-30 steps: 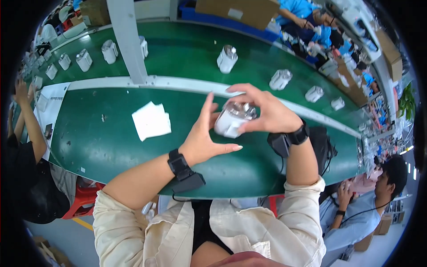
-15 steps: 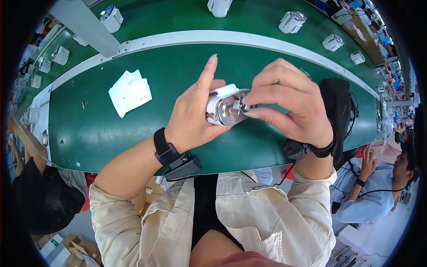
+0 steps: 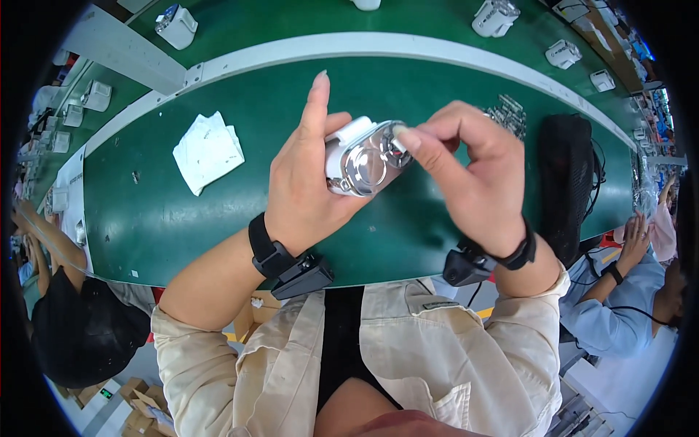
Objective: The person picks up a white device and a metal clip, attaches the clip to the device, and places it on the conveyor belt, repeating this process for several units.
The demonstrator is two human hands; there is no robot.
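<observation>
My left hand grips a small white housing with a shiny silver face, one finger stretched away from it. The face is turned up and shows a large round rim, with a smaller round section at its right end. At that end my right hand is closed, thumb and forefinger pinching a small metal part against the face. The fingertips cover most of this part, so its exact shape is hidden. Both hands are above the green bench.
White folded paper lies left on the green bench. Small metal pieces are piled beyond my right hand, beside a black mesh pouch. Behind a white rail stand similar white housings. People sit at both sides.
The housing has shifted slightly left and up in view. My right hand has turned, its thumb now lying over the face's right end. The pile of metal pieces has come more into view.
</observation>
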